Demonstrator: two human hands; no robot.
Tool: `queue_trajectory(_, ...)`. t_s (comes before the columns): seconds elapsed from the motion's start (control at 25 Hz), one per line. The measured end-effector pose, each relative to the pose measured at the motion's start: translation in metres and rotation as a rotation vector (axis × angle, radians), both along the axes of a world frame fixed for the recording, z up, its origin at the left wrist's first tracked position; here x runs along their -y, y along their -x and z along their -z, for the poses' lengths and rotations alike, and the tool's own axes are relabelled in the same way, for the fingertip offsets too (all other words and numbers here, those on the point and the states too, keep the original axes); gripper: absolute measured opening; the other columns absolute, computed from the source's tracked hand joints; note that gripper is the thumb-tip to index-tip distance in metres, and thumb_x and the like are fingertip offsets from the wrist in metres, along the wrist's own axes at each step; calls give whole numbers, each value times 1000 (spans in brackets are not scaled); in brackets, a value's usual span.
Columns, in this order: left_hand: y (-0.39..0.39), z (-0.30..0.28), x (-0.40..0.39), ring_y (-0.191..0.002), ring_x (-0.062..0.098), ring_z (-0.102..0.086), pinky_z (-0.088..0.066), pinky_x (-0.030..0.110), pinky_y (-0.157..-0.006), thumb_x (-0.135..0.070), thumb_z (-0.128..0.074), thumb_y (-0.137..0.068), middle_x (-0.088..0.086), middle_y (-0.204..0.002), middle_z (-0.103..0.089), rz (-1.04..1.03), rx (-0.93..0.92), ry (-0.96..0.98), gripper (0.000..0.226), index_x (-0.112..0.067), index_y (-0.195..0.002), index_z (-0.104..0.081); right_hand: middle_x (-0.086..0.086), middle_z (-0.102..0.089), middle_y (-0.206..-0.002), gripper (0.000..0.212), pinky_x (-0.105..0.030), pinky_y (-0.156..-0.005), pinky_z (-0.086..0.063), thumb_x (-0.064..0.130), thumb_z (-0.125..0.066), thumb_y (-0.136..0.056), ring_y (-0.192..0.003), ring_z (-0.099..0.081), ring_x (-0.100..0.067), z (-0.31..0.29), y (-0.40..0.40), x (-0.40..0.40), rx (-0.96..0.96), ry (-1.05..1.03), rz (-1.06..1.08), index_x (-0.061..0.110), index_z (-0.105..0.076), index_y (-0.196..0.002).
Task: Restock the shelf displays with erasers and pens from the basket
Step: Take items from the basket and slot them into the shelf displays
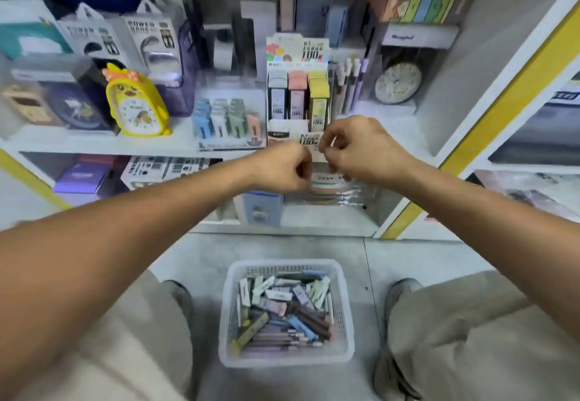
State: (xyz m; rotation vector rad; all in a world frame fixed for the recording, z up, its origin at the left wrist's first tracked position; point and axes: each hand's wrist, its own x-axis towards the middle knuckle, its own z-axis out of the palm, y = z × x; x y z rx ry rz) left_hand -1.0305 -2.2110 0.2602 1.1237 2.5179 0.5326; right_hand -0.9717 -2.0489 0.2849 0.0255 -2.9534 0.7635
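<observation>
Erasers [292, 300] and pens [276, 336]: mixed heap in the basket [345, 312], clear plastic mesh, on the floor well below the fingers, between the person's knees. Erasers are small flat blocks in pastel sleeves: white, green, blue, pink, grey, olive. Pens lie at the near end of the basket, muted purple and brown barrels, roughly parallel.

Left hand [282, 168] fingers curled into the palm; cannot tell whether they hold anything. Right hand [361, 149] thumb and fingers [326, 146] bent toward each other as in a pinch, blurred; cannot tell whether anything is between them. The two hands are just beside each other, knuckles up, at the front edge of the shelf [125, 146].

Right behind the fingers: eraser display box [298, 93], upright card header, three columns of stock in grey, pink and yellow sleeves. Its printed front lip is partly hidden by the right hand. Left of the fingers: a low clear tray [229, 118] with rows of blue, white, green and pink items. Right of the display, above the right hand: a clear holder with upright pens [348, 83], white and lilac barrels.

Farther left on the shelf: yellow chick alarm clock [135, 102], power bank packs [150, 39]. Farther right: round grey clock [398, 82]. Below the fingers, lower shelf: boxed goods, blurred.
</observation>
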Motion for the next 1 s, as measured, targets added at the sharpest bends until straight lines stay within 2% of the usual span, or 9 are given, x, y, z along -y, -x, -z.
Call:
queue_trajectory(0.08, -17, 35, 17, -64, 19, -68, -58, 35, -64, -14, -66, -85, 8, -77, -72, 102, 196, 275, 10, -8, -92, -65, 5, -69, -63, 18, -17, -54, -51, 12, -54, -85, -47, -61, 4, 45, -22, 14, 340, -160, -146, 21, -69, -80)
queue_trajectory(0.16, -30, 75, 31, -59, 17, -66, -59, 33, -61, -15, -67, -87, 8, -75, -70, 117, 328, 464, 21, -1, -103, -64, 3, -70, -64, 24, -27, -64, -59, 8, -52, -85, -62, -72, -10, 95, -40, 27, 637, -285, -277, 16, -72, -96)
queue_trajectory(0.24, -38, 114, 39, -61, 19, -66, -59, 32, -60, -17, -70, -86, 11, -80, -69, 82, 378, 545, 28, 3, -105, -65, -3, -73, -72, 28, -32, -72, -61, 5, -52, -86, -77, -74, -22, 146, -53, 31, 769, -341, -315, 7, -72, -106)
queue_trajectory(0.4, -63, 195, 50, -62, 23, -60, -51, 31, -58, -27, -79, -77, 11, -75, -64, 45, 324, 642, 30, -5, -73, -58, -19, -68, -115, 28, -37, -84, -56, 6, -55, -91, -103, -65, -31, 242, -76, 34, 847, -318, -235, -1, -65, -116)
queue_trajectory(0.52, -91, 256, 67, -90, 29, -64, -47, 32, -67, -20, -74, -80, 15, -100, -67, 48, 341, 694, 22, -8, -88, -57, -17, -66, -116, 23, -29, -75, -47, 10, -53, -92, -104, -63, -30, 304, -101, 33, 879, -295, -159, 3, -59, -114)
queue_trajectory(0.6, -108, 288, 79, -99, 30, -63, -49, 34, -73, -16, -68, -83, 17, -111, -66, 75, 351, 724, 25, -4, -104, -60, -17, -65, -116, 26, -31, -74, -47, 21, -56, -94, -102, -63, -30, 333, -117, 32, 881, -287, -110, 6, -56, -115)
queue_trajectory(0.72, -129, 320, 84, -105, 29, -63, -53, 38, -78, -14, -65, -85, 12, -117, -64, 59, 314, 713, 33, -8, -117, -59, -16, -53, -130, 62, -40, -87, -54, 38, -72, -86, -114, -58, -32, 361, -133, 37, 898, -264, -67, 9, -47, -134)
queue_trajectory(0.8, -139, 333, 82, -111, 30, -59, -54, 43, -84, -10, -60, -87, 12, -123, -60, 44, 240, 663, 38, -10, -124, -59, -16, -42, -138, 73, -43, -96, -51, 37, -76, -83, -123, -50, -33, 371, -142, 44, 829, -256, -33, 10, -40, -141)
queue_trajectory(1.0, -157, 349, 68, -121, 33, -47, -46, 43, -98, -2, -61, -85, 18, -132, -47, 17, 143, 535, 55, -4, -137, -42, -14, -48, -134, 63, -40, -96, -51, 22, -74, -84, -124, -48, -30, 383, -146, 51, 700, -274, 9, 7, -41, -135)
